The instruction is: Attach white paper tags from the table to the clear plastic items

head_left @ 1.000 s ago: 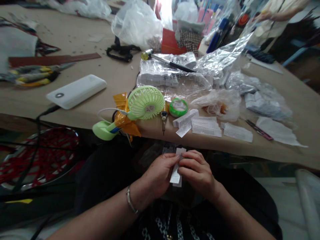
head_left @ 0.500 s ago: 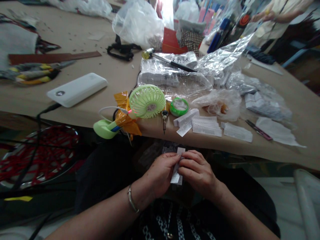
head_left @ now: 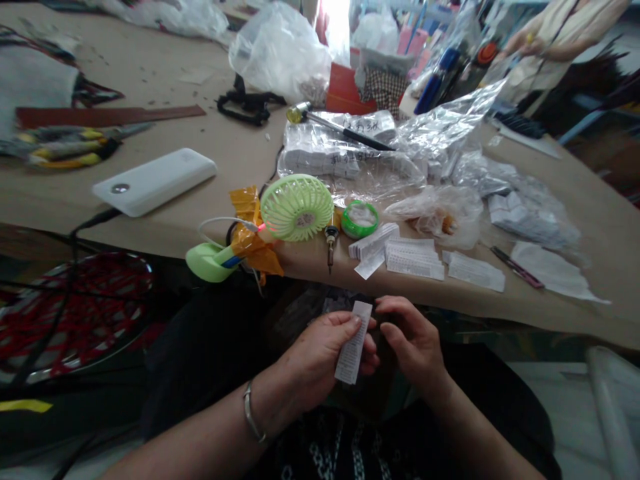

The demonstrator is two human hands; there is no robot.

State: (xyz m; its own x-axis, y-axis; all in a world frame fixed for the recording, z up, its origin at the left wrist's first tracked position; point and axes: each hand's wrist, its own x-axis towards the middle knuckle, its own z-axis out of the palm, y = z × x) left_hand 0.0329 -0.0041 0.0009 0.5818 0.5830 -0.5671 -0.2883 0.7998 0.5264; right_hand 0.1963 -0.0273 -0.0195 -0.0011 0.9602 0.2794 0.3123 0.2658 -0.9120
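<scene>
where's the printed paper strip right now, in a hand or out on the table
In a hand: the left hand pinches the paper strip under its thumb; the right hand is beside it, not gripping it.

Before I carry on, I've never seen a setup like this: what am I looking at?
There's no machine: these are a person's bare hands, seen by one head-worn camera looking forward and down. The left hand, with a bracelet on its wrist, holds a printed white slip in front of the table. The right hand is beside it, fingers parted, apparently holding nothing. On the table lie more printed slips, a round green container and a large plastic bag. A pale green fan is at the near edge.
</scene>
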